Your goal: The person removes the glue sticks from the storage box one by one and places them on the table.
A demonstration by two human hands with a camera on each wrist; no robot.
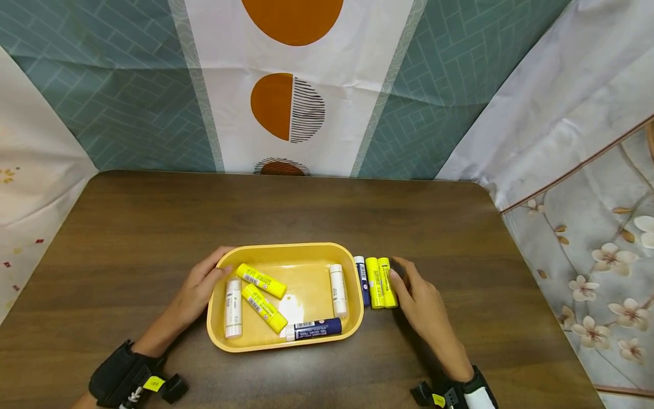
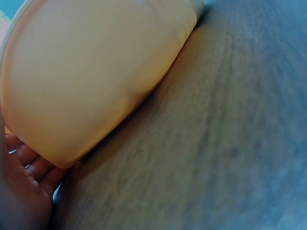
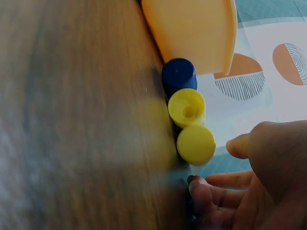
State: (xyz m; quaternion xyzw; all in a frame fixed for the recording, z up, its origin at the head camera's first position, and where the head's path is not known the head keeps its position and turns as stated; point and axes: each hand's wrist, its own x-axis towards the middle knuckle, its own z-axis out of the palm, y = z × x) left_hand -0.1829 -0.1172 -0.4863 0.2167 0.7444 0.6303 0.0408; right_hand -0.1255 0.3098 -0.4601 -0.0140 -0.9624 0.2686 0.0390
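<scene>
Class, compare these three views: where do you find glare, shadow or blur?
Head view: a bright white patch, probably glare, inside the tray, with a soft shadow by the right hand; left wrist view: blurred table grain, bluish toward the right edge; right wrist view: table out of focus at left, the ends of the yellow glue sticks crisper.

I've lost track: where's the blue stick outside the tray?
In the head view, the blue stick lies right of the tray, between it and two yellow sticks near the right hand.
</scene>
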